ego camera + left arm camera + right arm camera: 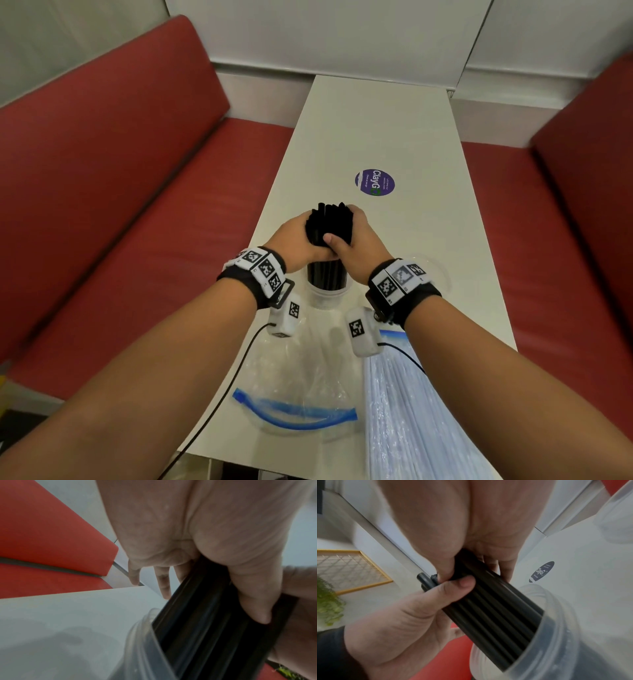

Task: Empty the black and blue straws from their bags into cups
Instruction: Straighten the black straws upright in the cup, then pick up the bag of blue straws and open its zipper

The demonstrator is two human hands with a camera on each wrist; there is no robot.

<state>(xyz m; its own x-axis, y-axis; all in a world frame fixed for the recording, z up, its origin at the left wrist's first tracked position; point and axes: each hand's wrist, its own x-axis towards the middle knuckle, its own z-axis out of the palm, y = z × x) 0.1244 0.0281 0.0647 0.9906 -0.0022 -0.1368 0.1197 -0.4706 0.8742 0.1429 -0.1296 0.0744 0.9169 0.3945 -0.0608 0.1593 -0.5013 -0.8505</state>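
A thick bundle of black straws (329,224) stands upright in a clear plastic cup (327,291) at the middle of the white table (394,130). My left hand (296,240) grips the bundle from the left and my right hand (359,246) from the right, both just above the cup's rim. In the left wrist view my left thumb lies across the black straws (205,622) where they enter the cup (142,642). The right wrist view shows both thumbs on the black straws (496,608) above the cup (553,628). A bag of pale blue straws (411,411) lies at the near right.
An empty clear zip bag (301,394) with a blue zipper lies flat near the table's front edge. A second clear cup (436,270) stands behind my right wrist. A round purple sticker (375,182) is on the table farther back. Red bench seats (137,205) flank both sides.
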